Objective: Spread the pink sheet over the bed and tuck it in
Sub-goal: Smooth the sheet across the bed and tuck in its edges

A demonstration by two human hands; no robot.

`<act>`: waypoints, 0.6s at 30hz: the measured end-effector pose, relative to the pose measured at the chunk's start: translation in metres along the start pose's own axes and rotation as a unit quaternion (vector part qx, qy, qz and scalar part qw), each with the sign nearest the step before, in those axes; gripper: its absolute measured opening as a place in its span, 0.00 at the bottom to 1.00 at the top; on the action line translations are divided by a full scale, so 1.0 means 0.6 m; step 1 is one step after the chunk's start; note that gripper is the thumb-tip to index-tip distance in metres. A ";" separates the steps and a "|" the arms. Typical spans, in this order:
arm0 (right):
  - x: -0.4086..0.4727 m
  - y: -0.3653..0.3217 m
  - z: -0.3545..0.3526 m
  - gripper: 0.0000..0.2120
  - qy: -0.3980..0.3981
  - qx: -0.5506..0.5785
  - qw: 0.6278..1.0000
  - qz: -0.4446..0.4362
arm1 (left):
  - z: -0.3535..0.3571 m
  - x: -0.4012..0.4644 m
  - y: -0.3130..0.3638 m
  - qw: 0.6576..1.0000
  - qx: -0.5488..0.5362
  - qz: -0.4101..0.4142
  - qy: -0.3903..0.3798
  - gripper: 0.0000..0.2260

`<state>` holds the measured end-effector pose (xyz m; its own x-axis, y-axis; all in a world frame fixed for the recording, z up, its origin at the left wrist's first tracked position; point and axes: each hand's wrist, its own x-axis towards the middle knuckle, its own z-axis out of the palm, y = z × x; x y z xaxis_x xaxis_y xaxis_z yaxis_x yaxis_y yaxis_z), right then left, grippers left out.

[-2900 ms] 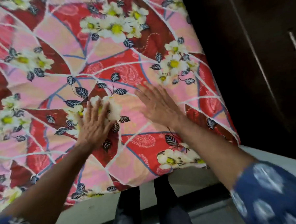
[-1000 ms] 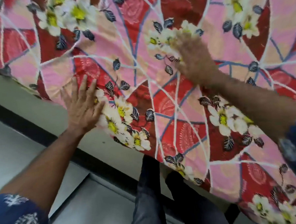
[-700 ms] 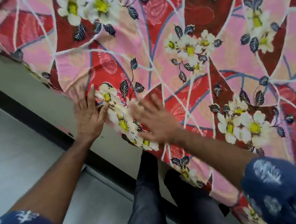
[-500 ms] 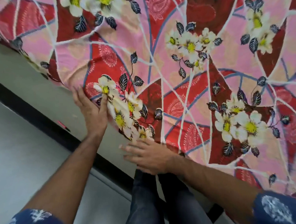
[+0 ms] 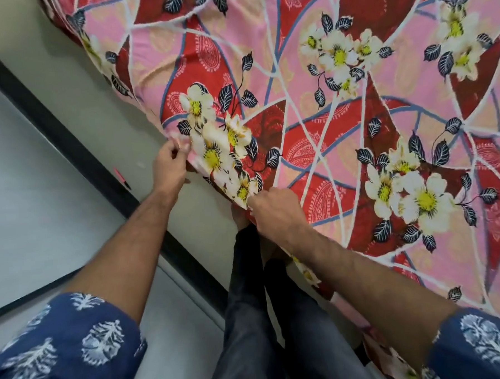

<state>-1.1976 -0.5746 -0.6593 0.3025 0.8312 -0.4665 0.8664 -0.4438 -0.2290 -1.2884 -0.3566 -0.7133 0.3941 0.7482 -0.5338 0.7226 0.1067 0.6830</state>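
Both hands pinch the sheet's edge at the bed's side, ready to tuck.

The left hand (image 5: 169, 161) has its fingers (image 5: 174, 147) closed on the hem of the sheet (image 5: 312, 122), left of the big white flowers; the right hand (image 5: 276, 214) grips the same hem just right of those flowers, fingers curled shut on the cloth. The sheet lies spread over the bed (image 5: 117, 121), its border hanging down the pale side. It looks thin, light and limp, likely to wrinkle and slide back if pulled unevenly, so the hem itself, held at two spaced points, seems the right hold for drawing it taut and pushing it under.
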 end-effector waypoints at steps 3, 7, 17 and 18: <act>-0.004 -0.030 0.031 0.04 -0.017 -0.005 0.996 -0.091 | -0.034 -0.010 -0.022 0.991 0.133 0.027 0.001 0.15; -0.015 -0.051 0.067 0.06 -0.135 0.033 0.974 -0.182 | -0.059 0.015 -0.034 0.979 0.192 -0.002 -0.072 0.10; -0.142 0.039 0.021 0.18 -0.129 -0.086 0.978 0.139 | -0.010 0.055 0.018 0.999 0.009 -0.043 -0.027 0.16; -0.141 0.040 0.025 0.12 -0.150 -0.066 0.977 0.137 | -0.002 0.055 0.013 0.998 -0.002 -0.043 -0.034 0.16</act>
<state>-1.2081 -0.6605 -0.6381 0.4165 0.5432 -0.7291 0.8192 -0.5720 0.0418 -1.2707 -0.3302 -0.7249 0.3684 0.6892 -0.6239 0.7537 0.1715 0.6345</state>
